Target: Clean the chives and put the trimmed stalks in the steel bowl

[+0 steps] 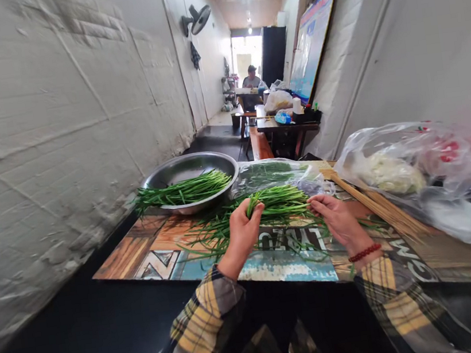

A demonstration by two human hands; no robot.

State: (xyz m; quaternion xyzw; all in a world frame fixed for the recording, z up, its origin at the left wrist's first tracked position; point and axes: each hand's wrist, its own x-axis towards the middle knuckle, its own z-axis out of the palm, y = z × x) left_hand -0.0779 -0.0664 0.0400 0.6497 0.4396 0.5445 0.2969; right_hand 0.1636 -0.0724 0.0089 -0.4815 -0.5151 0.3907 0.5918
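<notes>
My left hand (245,230) is closed round some garlic chives, above the loose pile of green chives (284,196) on the table. At the pile's right end, the thumb and fingers of my right hand (334,218) are pinched on the pale stalk ends. More chive leaves (210,232) spread leftward over the printed tabletop (256,269). Behind my left hand stands a wide steel basin (159,175) with a bundle of chives (189,189) laid in it, the leaf tips hanging over its left rim. Beside it, a clear plastic bag (261,176) holds more greens.
A bundle of thin wooden sticks (385,212) lies on the right, next to plastic bags (430,174) with pale contents. Farther off are another table (285,125) with bags and containers, and a seated person (252,79). A white wall (57,107) runs along the left.
</notes>
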